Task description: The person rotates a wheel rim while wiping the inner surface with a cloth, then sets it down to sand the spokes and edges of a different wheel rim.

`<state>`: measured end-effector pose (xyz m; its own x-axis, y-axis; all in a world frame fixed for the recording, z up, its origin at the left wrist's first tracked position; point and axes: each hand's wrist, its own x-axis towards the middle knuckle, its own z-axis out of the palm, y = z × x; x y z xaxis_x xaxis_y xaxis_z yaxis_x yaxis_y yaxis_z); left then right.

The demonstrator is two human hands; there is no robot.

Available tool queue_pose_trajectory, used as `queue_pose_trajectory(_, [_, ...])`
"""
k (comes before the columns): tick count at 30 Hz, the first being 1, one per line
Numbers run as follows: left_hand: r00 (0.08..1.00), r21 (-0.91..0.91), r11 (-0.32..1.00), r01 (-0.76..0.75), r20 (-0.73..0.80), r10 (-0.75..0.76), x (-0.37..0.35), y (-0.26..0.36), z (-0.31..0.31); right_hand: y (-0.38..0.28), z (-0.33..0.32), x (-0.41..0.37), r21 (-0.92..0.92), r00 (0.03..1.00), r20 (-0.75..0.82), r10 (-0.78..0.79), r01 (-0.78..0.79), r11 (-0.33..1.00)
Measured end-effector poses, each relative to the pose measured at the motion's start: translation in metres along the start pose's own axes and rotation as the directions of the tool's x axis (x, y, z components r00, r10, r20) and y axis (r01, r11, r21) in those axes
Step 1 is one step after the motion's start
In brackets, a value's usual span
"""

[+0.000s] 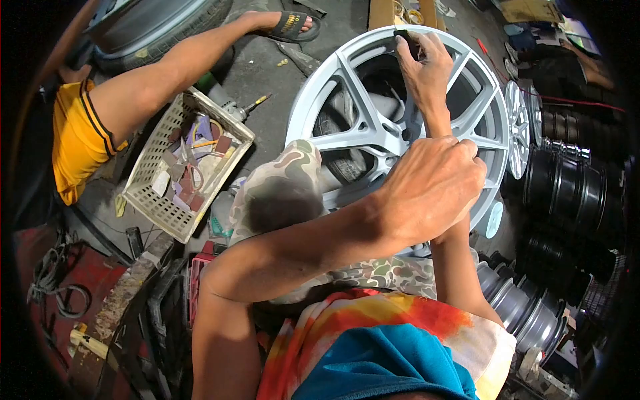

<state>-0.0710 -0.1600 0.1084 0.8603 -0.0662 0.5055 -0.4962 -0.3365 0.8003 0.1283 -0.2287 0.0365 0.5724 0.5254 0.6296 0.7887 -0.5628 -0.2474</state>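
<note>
Silver wheel point(365, 113); right hand point(427, 65), fingers pinching dark pad point(402, 33) at rim point(301, 110); left hand point(430, 190), fingers curled, holding I cannot tell, blocking right forearm point(460, 270); crate point(157, 212) near camouflage knee point(283, 180).

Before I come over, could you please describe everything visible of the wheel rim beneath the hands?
The wheel rim looks like pale grey metal, with forked spokes running inward and dark gaps between them. Its face is toward the camera. The camouflaged knee overlaps its lower left edge in view. The right hand holds a dark pad against its upper edge; the left hand hides part of it. What supports it is unclear.
</note>
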Motion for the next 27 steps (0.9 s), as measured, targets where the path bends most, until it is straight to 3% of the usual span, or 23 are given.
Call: queue_pose_trajectory(27, [1.000,-0.004,1.000,0.015,0.023,-0.015,0.000,-0.002,-0.001,0.001,-0.001,0.005,-0.051,0.999,0.036,-0.036,0.038,0.998])
